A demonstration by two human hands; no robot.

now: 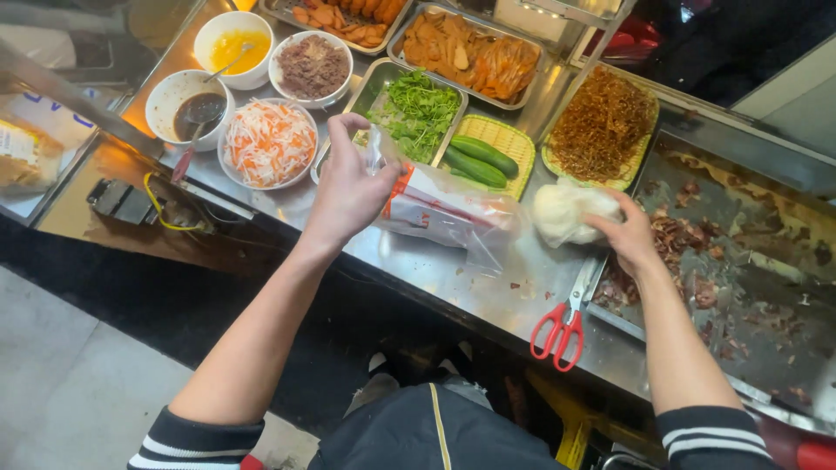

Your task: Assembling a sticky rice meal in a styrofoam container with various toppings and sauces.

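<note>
A clear plastic bag with red print (444,209) is pinched by the left hand (348,187), while a white crumpled plastic bundle (562,211) is gripped by the right hand (629,233) above the steel bench (453,278).

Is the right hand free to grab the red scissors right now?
Probably not at once: the right hand is on a white bag. The scissors lie uncovered just below it on the counter.

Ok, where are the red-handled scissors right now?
The red-handled scissors lie on the steel counter near its front edge, just below the right hand, beside the griddle.
</note>
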